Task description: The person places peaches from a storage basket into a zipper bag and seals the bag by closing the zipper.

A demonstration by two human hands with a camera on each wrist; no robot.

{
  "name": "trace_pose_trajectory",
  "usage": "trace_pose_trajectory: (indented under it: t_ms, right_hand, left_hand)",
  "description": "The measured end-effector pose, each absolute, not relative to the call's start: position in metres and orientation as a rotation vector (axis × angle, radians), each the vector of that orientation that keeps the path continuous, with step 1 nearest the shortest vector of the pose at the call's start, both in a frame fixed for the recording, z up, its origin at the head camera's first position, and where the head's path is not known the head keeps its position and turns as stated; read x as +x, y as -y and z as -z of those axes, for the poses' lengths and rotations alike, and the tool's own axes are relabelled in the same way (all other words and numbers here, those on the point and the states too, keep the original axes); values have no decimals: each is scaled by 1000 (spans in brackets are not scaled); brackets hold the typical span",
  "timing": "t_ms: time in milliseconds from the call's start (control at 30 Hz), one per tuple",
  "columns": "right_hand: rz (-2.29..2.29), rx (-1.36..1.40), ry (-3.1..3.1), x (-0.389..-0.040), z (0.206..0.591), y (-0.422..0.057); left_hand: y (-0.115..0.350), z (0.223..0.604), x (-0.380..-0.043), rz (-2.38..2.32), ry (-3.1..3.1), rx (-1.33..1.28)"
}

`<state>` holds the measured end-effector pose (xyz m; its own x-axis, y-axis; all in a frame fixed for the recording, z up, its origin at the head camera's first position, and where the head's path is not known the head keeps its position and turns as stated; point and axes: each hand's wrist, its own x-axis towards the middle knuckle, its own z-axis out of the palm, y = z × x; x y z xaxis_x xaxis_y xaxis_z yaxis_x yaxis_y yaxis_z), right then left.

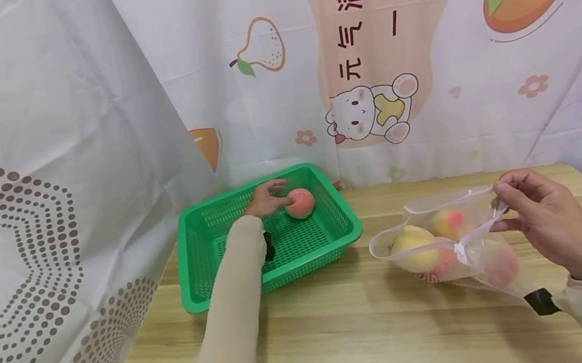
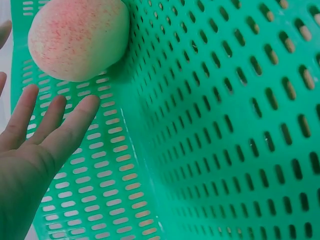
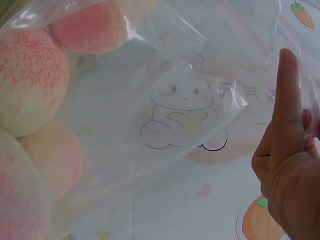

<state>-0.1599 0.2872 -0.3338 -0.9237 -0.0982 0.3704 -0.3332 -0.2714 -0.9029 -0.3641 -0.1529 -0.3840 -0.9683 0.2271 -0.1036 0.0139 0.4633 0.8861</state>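
The left hand point(image 1: 266, 200), its fingers extended and gripping nothing, is just beside the peach point(image 1: 301, 204), which sits toward the far right corner inside the green basket point(image 1: 300, 238). The right hand point(image 1: 551, 223) pinches the edge of a clear bag point(image 1: 460, 252) holding several fruits.

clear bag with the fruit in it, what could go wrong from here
The right hand pinches the clear bag at one edge, so its mouth could sag shut. The yellowish fruit near that mouth might roll out if the bag tips. The left hand isn't curled round the peach in the green basket, so the peach could roll away.
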Motion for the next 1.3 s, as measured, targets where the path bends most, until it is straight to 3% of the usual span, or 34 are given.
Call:
trace_pose_trajectory:
  t_ms: [1300]
  right_hand:
    - [-2306, 546, 1807, -159, 335, -287]
  left_hand:
    - [129, 398, -377, -1385, -2461, 28]
